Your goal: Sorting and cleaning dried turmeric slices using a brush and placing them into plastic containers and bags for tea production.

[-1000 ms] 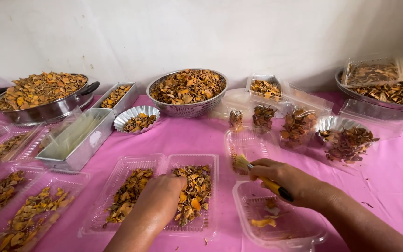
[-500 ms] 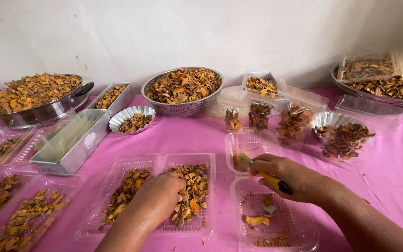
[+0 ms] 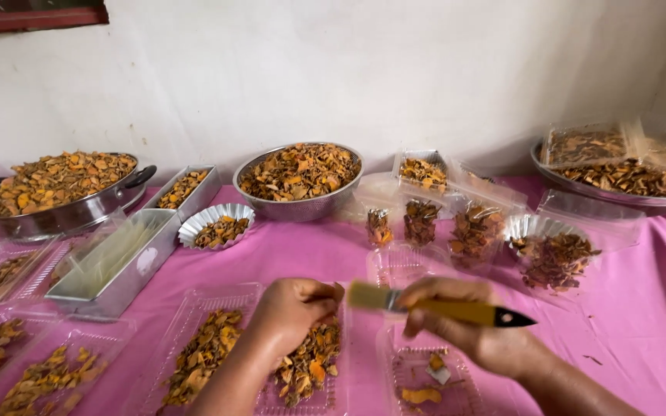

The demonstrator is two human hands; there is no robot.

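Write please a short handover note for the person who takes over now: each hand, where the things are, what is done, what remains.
Right hand: holds the yellow-handled brush, bristles toward the left hand.
Left hand: closed in a pinching grip over the clear tray of dried orange pieces; what it pinches is hidden.
Things: near-empty clear tray under the right hand, few pieces inside.
Done: several trays on the pink cloth are filled.
Left: metal bowl and pan at the back are heaped.

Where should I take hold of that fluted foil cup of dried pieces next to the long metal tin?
Probably by the crimped rim of the fluted foil cup, pinched from the front, open-table side. The walls look thin and flare outward, and the long metal tin stands close to its left, so coming from there would be cramped.
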